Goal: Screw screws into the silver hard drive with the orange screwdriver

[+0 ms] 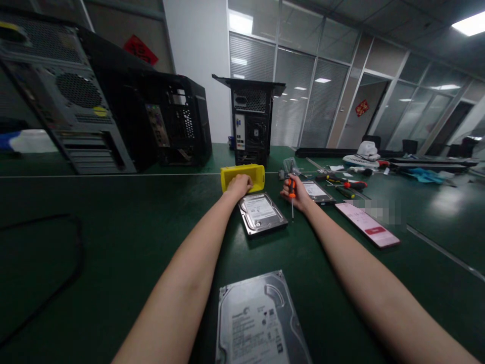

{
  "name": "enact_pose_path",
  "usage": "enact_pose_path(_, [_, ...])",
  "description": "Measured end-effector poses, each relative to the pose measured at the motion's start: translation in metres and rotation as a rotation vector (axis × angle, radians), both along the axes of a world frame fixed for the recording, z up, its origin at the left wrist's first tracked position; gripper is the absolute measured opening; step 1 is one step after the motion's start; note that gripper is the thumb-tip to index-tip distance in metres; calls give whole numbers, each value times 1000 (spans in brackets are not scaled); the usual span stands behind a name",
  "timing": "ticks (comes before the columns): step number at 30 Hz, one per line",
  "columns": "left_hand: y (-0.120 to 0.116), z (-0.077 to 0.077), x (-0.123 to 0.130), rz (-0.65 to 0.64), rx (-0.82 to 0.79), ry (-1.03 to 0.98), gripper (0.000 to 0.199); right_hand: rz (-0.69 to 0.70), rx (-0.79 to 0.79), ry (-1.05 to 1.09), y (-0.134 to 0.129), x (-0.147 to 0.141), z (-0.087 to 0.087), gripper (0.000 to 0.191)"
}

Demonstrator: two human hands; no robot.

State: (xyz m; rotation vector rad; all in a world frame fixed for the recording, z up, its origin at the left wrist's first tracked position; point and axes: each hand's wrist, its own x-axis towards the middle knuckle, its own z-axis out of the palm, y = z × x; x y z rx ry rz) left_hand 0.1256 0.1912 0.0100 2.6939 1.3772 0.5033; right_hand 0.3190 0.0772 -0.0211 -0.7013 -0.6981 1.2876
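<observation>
Left hand at a yellow bin, right hand gripping a screwdriver
The left hand has its fingers curled at the opening of the yellow bin, and whether they hold anything I cannot tell; the right hand is closed around the orange-and-black screwdriver, its shaft pointing down just beside the middle hard drive, which lies flat in front of the bin on the green table; another hard drive lies nearer, between the forearms, and a phone lies to the right
</observation>
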Motion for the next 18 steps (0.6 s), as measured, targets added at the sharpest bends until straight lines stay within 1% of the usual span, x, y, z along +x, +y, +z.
enact_pose_path(6, [-3, 4, 2, 16, 17, 44, 20, -1, -1, 15, 2, 1, -1, 35])
enact_pose_path(11, [-7, 6, 0, 7, 30, 65, 19, -6, -1, 7, 2, 0, -1, 37])
enact_pose_path(18, [-8, 7, -1, -19, 37, 71, 25, -2, 0, 15, 0, 1, -1, 34])
